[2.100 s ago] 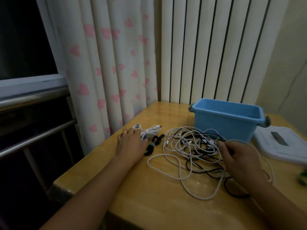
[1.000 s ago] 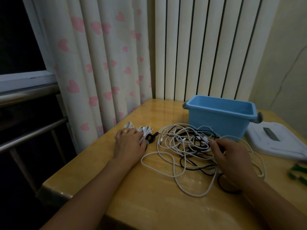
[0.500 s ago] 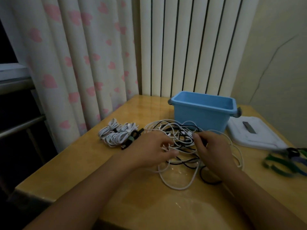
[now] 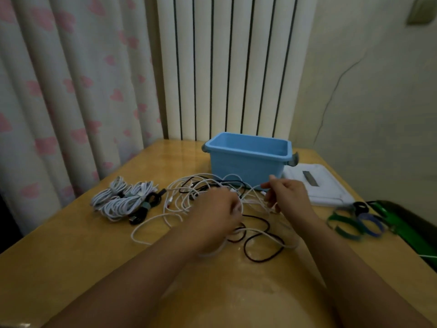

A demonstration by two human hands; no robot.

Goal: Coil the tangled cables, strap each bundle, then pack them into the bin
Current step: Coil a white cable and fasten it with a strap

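Both hands, left hand [image 4: 214,215] and right hand [image 4: 289,197], apparently pinch tangled cables [image 4: 189,197].

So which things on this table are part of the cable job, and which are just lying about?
Part of the job:
- tangled white and black cables
- coiled, strapped white cable bundles
- open blue plastic bin
- loose green and blue straps
- left hand, right hand

Lying about:
- flat white scale
- heart-print curtain
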